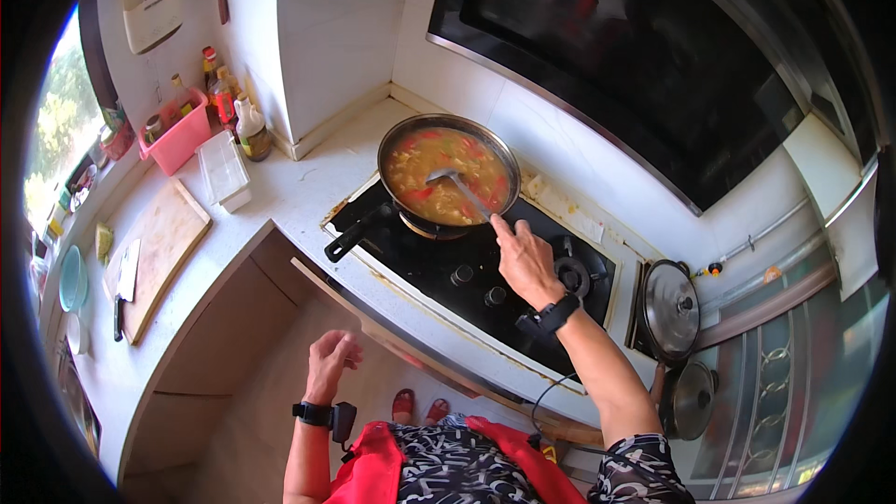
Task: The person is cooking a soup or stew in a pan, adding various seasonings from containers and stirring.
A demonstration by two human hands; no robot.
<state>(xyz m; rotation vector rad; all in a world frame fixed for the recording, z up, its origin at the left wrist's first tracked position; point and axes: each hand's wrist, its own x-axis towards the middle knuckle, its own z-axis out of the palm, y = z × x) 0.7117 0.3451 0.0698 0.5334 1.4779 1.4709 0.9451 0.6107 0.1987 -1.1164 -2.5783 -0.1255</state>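
A long-handled metal spatula (470,194) is held in my right hand (526,262), its blade partly in the soup. Yellowish soup with red pieces and what looks like egg (448,154) fills a round pan (516,168) on the left burner of a black gas hob (420,273). The pan's black handle (357,231) points towards the lower left. Empty and loosely curled, my left hand (332,364) hangs in front of the counter, touching nothing.
On the left counter lie a cleaver (127,280) on a wooden cutting board (168,252), a plastic container (224,171) and a pink basket (183,140) beside sauce bottles. Lidded pots (670,308) stand right of the hob. A dark range hood (616,49) overhangs the back.
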